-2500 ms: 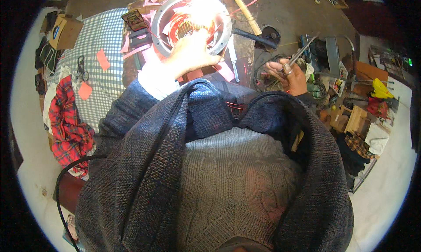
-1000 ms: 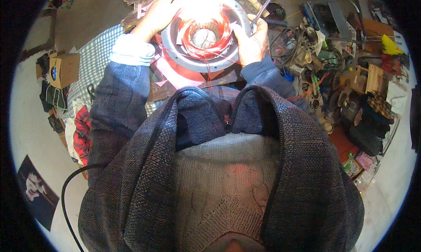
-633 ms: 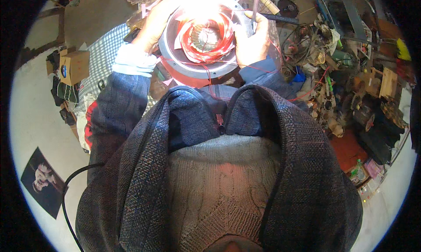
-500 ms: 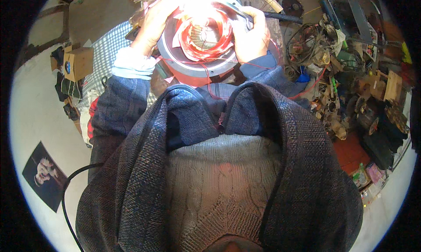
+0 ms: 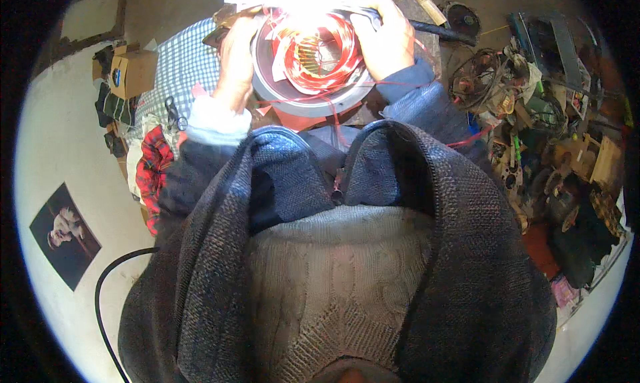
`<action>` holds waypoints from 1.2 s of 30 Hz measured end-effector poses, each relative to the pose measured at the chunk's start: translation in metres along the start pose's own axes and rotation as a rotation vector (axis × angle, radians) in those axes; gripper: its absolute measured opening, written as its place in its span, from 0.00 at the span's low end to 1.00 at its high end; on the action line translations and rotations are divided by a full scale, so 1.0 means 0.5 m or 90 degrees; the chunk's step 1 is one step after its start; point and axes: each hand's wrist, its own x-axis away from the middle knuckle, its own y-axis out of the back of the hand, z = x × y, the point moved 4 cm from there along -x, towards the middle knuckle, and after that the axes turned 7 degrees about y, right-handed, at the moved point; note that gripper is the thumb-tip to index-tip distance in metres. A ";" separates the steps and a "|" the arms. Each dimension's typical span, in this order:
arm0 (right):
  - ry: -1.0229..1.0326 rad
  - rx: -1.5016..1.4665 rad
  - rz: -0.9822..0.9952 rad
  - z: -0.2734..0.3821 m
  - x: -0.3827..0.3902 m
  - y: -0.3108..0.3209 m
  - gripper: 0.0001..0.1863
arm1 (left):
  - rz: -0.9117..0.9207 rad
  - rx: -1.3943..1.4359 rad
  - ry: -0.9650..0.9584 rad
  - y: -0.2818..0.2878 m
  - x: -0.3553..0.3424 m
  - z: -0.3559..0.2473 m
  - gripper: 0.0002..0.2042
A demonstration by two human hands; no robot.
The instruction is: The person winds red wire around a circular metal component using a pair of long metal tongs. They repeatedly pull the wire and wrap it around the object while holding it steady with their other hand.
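The ring (image 5: 313, 108) sits on the bench (image 5: 429, 55) straight in front of me, between my hands; red coils (image 5: 313, 83) fill its inside, going round the bore. My left hand (image 5: 235, 62) is against the ring's left side, but glare swallows the fingertips, so I cannot tell how far they are closed or whether they grip; my right hand (image 5: 389, 42) is at the far right of the rim, its fingers closed on a slim grey tool (image 5: 364, 12), whose far end is lost in the light. As I judge it, the bulk of the winding is in place, since the coils stand gathered all round; the leads look unfinished, as loose red wires (image 5: 471, 139) trail over the near rim and past my right sleeve (image 5: 427, 103), neither tied nor trimmed; red paper (image 5: 300, 122) shows just below the ring.
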 end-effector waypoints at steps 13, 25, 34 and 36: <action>-0.188 -0.478 -0.016 -0.082 -0.124 0.191 0.16 | -0.303 -0.405 -0.682 -0.073 0.143 -0.081 0.24; -0.477 -0.222 0.040 -0.087 0.132 0.493 0.14 | -0.237 -0.721 -0.705 -0.155 0.104 -0.104 0.21; -0.345 -0.137 -0.014 0.008 0.114 0.523 0.12 | -0.135 -0.742 -0.638 -0.154 0.100 -0.095 0.21; -0.304 -0.154 -0.013 0.024 0.105 0.515 0.13 | -0.068 -0.781 -0.541 -0.146 0.096 -0.083 0.21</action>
